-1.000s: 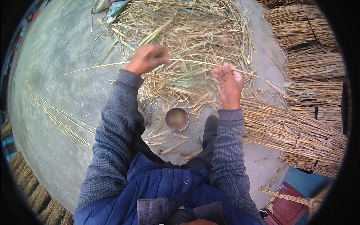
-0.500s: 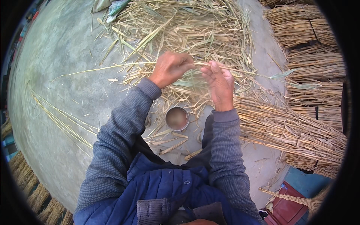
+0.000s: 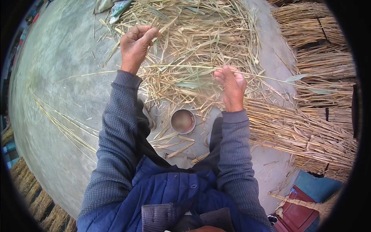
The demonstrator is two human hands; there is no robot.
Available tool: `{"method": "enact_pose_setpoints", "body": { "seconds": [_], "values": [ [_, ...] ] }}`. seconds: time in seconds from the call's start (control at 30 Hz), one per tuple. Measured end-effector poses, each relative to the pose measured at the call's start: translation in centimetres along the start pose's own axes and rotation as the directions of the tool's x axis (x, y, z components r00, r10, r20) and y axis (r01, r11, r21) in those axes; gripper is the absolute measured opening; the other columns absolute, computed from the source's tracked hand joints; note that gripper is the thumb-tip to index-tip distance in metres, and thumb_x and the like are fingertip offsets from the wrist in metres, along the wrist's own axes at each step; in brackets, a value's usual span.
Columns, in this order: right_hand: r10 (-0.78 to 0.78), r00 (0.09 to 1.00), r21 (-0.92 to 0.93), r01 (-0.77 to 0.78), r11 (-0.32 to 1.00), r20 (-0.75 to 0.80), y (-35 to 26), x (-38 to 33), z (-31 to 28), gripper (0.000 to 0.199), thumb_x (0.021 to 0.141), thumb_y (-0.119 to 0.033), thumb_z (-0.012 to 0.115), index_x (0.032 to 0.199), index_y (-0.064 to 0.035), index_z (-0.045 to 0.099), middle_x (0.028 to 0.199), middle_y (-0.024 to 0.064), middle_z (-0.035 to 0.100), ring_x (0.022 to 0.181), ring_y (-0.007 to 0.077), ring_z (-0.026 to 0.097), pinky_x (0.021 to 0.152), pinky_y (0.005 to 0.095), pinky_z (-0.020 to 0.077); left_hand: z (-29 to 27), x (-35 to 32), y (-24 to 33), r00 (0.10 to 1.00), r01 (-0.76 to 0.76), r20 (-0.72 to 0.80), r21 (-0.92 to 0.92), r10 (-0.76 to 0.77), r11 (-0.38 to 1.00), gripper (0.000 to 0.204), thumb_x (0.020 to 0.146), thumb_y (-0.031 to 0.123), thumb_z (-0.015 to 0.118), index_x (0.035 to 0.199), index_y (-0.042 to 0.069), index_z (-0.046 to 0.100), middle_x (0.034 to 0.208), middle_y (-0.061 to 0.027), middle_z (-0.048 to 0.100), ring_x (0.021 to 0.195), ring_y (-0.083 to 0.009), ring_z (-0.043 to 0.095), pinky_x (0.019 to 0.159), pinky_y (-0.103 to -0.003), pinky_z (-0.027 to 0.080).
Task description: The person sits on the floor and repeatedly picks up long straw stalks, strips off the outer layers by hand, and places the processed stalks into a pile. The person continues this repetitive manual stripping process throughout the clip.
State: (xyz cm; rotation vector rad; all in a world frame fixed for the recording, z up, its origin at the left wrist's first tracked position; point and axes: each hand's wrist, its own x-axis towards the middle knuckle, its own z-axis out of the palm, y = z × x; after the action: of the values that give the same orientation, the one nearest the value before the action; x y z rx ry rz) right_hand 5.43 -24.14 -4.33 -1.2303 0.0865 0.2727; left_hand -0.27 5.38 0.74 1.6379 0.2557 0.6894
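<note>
Head view, right hand pinching stalk, left hand beyond it, left grip unclear

Stalk smooth; floor matt, concrete-like; sleeves textured cloth (vest smoother, quilted).

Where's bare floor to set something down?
Upper left: floor left of the leaf litter, beyond the stalk in the right hand. Lower left: more floor, bordered by the loose stalks and the left sleeve. Crowded: the litter itself, the scraps around the bowl, and the bundles stacked at right.
</note>
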Motion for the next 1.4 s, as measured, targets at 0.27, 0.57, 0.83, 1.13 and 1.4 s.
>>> {"method": "enact_pose_setpoints", "body": {
  "seconds": [0.27, 0.57, 0.83, 1.13, 1.4],
  "values": [
    [-0.006, 0.998, -0.025, 0.008, 1.0, 0.065, 0.3, -0.5, 1.5, 0.033, 0.095, -0.024, 0.073, 0.108, 0.0047, 0.062, 0.089, 0.0152, 0.072, 0.073, 0.0167, 0.072, 0.063, 0.024, 0.0586, 3.6, -2.7, -1.6, 0.799, -0.597, 0.484, 0.556, 0.358, 0.578, 0.024, 0.085, 0.028, 0.077, 0.097, 0.008, 0.07, 0.091, -0.0062, 0.071, 0.089, -0.0258, 0.063, 0.079, -0.038, 0.046],
    [-0.1, 0.992, -0.046, 0.104, 0.994, 0.074, -0.9, -0.7, 0.7, 0.032, 0.094, -0.021, 0.073, 0.109, 0.005, 0.063, 0.096, 0.0159, 0.072, 0.081, 0.0178, 0.072, 0.072, 0.0268, 0.0587, 4.2, -2.5, -3.1, 0.782, -0.504, 0.605, 0.471, 0.151, 0.724, 0.012, 0.084, 0.022, 0.074, 0.083, 0.011, 0.07, 0.072, -0.005, 0.068, 0.071, -0.026, 0.064, 0.074, -0.037, 0.044],
    [-0.096, 0.989, -0.003, 0.097, 0.995, 0.111, -1.0, -1.1, 0.5, 0.036, 0.096, -0.02, 0.07, 0.116, 0.0068, 0.057, 0.098, 0.0184, 0.071, 0.084, 0.0202, 0.073, 0.073, 0.027, 0.0597, 3.2, -2.9, -2.2, 0.766, -0.144, 0.628, 0.377, -0.138, 0.915, 0.022, 0.087, 0.021, 0.077, 0.098, 0.002, 0.073, 0.081, -0.0077, 0.072, 0.074, -0.0165, 0.068, 0.067, -0.032, 0.052],
    [-0.091, 0.978, 0.009, 0.091, 0.996, 0.188, -0.2, -1.3, 0.8, 0.026, 0.097, -0.014, 0.066, 0.112, 0.0064, 0.058, 0.095, 0.0171, 0.071, 0.084, 0.0201, 0.073, 0.072, 0.0263, 0.0597, 6.9, -4.9, -2.4, 0.819, 0.193, 0.507, 0.195, -0.267, 0.962, 0.021, 0.092, 0.019, 0.075, 0.097, -0.001, 0.071, 0.086, -0.0044, 0.073, 0.079, -0.0093, 0.067, 0.071, -0.025, 0.054],
    [-0.028, 0.997, -0.063, 0.033, 0.997, 0.071, -0.8, -1.2, -0.6, 0.026, 0.097, -0.014, 0.066, 0.111, 0.0069, 0.057, 0.094, 0.0172, 0.071, 0.082, 0.0196, 0.073, 0.07, 0.0256, 0.0605, 1.5, -1.2, -1.7, 0.969, 0.068, 0.203, 0.317, -0.138, 0.946, 0.023, 0.09, 0.021, 0.075, 0.103, 0.004, 0.068, 0.093, -0.007, 0.074, 0.092, -0.0189, 0.069, 0.085, -0.034, 0.052]
  ]
}}
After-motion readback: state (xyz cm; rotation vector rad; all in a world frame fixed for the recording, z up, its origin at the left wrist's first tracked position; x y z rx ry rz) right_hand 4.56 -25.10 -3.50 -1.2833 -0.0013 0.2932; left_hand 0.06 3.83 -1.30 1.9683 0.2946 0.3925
